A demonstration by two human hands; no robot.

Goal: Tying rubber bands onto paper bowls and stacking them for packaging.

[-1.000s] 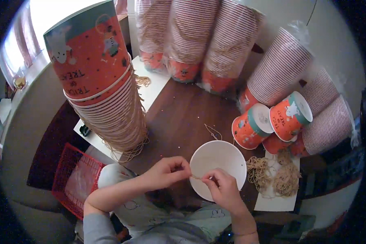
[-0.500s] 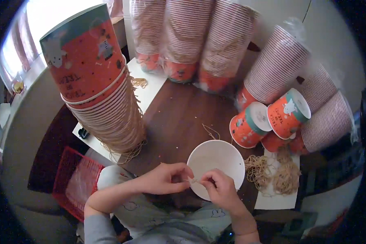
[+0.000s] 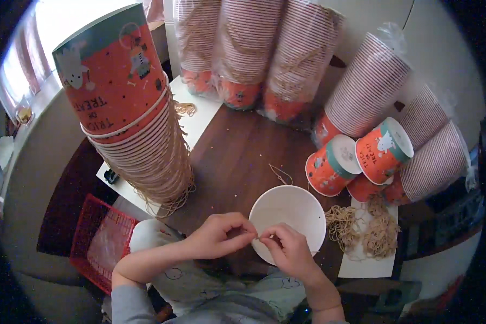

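A paper bucket (image 3: 289, 208) stands on the table before me, its round white inside facing up, with a small dark hole near the right of the wall. Over its near left rim, my left hand (image 3: 221, 236) and my right hand (image 3: 290, 249) meet fingertip to fingertip. Both are closed in a pinch on a tan cord (image 3: 257, 237), of which just a speck shows between the fingers. Beyond the bucket a loop of tan cord (image 3: 279, 174) lies against the rim. My right hand covers part of the bucket's inside.
Left stands a tall stack of orange and green buckets (image 3: 121, 97) with cords hanging off it. Bagged bucket stacks (image 3: 248, 48) line the back and right. Several upturned buckets (image 3: 335, 164) sit at right, near tan cord bundles (image 3: 380, 232). A red basket (image 3: 83, 243) is lower left.
My fingertips have drawn closer together, and the stretch of cord seen between them earlier is now mostly hidden. The bucket has stayed nearly in place.
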